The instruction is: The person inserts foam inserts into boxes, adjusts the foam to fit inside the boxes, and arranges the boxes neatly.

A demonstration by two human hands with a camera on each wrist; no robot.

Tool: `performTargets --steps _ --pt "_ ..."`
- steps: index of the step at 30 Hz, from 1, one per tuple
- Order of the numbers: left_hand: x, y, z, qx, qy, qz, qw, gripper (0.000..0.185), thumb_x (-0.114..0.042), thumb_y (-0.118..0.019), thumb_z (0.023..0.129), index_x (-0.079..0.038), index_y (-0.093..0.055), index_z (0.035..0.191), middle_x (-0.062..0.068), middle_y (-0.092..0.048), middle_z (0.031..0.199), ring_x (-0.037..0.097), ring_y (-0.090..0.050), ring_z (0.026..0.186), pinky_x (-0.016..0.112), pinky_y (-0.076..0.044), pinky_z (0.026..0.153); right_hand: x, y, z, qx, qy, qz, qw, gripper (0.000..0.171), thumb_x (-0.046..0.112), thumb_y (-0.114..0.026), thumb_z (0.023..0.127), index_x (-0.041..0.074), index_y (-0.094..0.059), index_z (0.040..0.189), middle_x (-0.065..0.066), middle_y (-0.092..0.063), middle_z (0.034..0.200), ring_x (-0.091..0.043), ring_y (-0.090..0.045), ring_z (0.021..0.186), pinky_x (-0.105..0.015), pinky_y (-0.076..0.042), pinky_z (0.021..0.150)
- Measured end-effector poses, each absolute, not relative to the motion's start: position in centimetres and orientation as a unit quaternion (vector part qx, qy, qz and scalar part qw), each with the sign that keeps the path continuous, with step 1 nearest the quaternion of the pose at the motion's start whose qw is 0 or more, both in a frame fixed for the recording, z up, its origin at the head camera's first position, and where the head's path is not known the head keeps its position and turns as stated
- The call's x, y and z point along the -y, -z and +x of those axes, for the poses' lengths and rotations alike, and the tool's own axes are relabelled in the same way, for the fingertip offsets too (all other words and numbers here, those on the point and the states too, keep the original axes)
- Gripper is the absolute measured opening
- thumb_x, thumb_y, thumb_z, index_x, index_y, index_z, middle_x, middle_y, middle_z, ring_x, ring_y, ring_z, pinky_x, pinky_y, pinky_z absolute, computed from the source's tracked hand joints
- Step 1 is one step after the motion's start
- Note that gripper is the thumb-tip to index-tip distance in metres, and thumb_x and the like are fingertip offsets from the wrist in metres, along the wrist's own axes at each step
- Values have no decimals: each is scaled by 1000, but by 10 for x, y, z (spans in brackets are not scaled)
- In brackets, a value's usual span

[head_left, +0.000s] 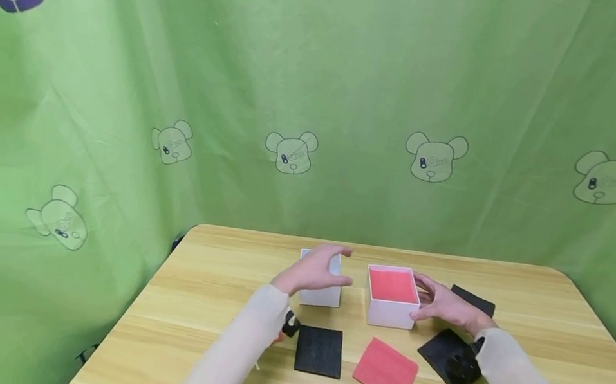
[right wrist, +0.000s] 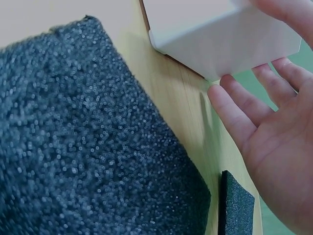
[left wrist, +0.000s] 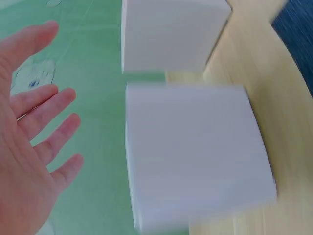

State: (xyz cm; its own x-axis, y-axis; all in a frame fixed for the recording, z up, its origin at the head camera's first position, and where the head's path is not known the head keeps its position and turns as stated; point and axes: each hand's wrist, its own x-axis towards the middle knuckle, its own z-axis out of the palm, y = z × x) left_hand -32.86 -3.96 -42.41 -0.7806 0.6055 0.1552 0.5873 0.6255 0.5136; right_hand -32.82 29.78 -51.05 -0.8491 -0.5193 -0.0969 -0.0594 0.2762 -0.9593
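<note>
My left hand (head_left: 316, 270) is held over the left white box (head_left: 320, 297), its thumb and fingers spread apart with nothing between them. In the left wrist view the palm faces the boxes, away from their walls. The right white box (head_left: 391, 314) stands without a lid and shows a red sheet (head_left: 392, 285) inside. At that box's right side is my right hand (head_left: 452, 307), its thumb by the near corner and its fingertips at the side wall. The right wrist view shows those fingers (right wrist: 244, 98) extended along the box's edge, not wrapped around it.
Before the boxes lie a black square sheet (head_left: 319, 352) and a red one (head_left: 386, 373). A black sheet (head_left: 445, 356) lies under the right wrist, and another (head_left: 472, 300) sits behind the right hand. Something small and red (head_left: 279, 338) shows beside the left sleeve. A green curtain (head_left: 356, 94) hangs behind the wooden table (head_left: 177, 343).
</note>
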Motion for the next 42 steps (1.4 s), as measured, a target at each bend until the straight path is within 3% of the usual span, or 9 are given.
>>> performTargets --steps 5,11,21,26,31,42 --pt "83 425 -320 -907 -294 302 -3 70 -37 -71 83 -11 -43 141 3 -45 141 20 -38 131 37 -30 108 -297 512 -329 -772 576 -183 198 104 8 -77 77 1 -5 151 -26 -11 153 -46 -18 136 -45 -35 104" --pt "128 441 -309 -912 -301 278 0 79 -37 -74 80 -11 -37 145 5 -39 146 23 -32 135 43 -28 109 -298 513 -330 -776 570 -186 197 105 9 -78 77 0 -3 150 -26 -8 153 -46 -17 136 -40 -37 102" --pt "176 475 -292 -932 -248 254 69 100 -39 -83 68 -7 -30 147 12 -32 149 28 -26 136 47 -26 109 -298 513 -326 -778 569 -183 195 106 9 -78 77 -2 -2 150 -28 -7 153 -48 -17 135 -42 -37 102" --pt "189 497 -281 -942 -203 252 94 107 -47 -83 65 -4 -30 147 13 -33 148 31 -28 135 49 -28 107 -299 513 -328 -778 567 -185 196 105 9 -77 77 -1 -2 150 -26 -7 153 -47 -17 136 -41 -37 102" --pt "195 514 -275 -946 -169 263 85 111 -52 -83 60 -3 -31 146 12 -38 144 29 -35 128 47 -35 103 -299 510 -330 -775 572 -189 192 105 9 -77 77 0 -3 150 -26 -9 153 -47 -18 135 -35 -40 100" --pt "194 514 -271 -947 -167 264 78 103 -45 -81 63 -3 -34 144 10 -43 140 25 -40 121 43 -41 97 -299 514 -330 -765 581 -189 201 104 8 -77 77 0 -3 150 -26 -7 154 -47 -17 136 -33 -41 99"
